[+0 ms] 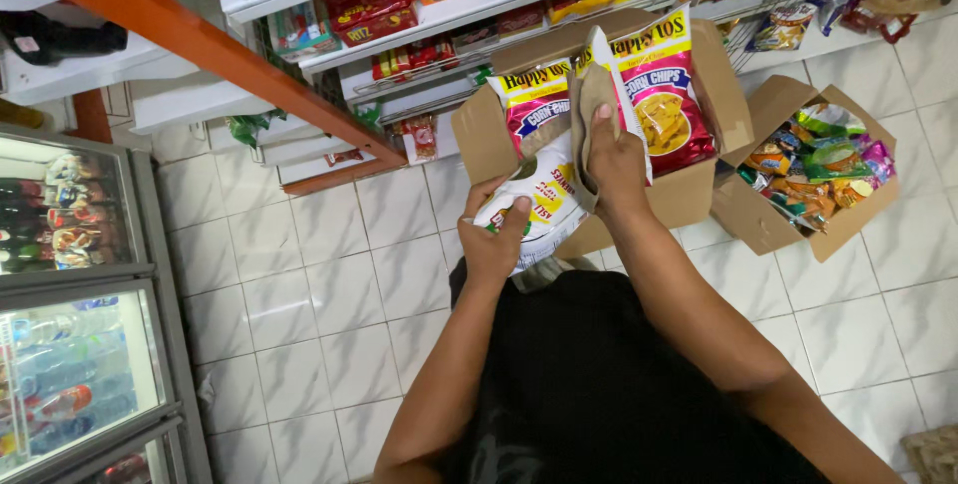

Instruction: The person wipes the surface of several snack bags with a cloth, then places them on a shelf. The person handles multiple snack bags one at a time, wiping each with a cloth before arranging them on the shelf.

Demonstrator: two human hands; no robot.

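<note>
Your left hand (494, 244) is gripping a white bag (539, 200) and your right hand (614, 160) is pinching the box (689, 195) flap, so chip bags (659, 95) at its rim could be tipping out.

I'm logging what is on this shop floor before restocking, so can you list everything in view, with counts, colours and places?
snack bag: one, white and yellow, held over the nearer box
chip bags: two showing, red and yellow, upright in the big box
big cardboard box: one, brown, open, on the floor below the shelves
small cardboard box: one, brown, open, at its right, full of mixed colourful packets
shelves: white, along the top, stocked with boxes and packets; count unclear
orange beam: one, slanting across the upper left
glass-door cooler: one, grey, far left, bottles inside
floor tiles: white
left hand: grips the white bag
right hand: on a brown box flap
</note>
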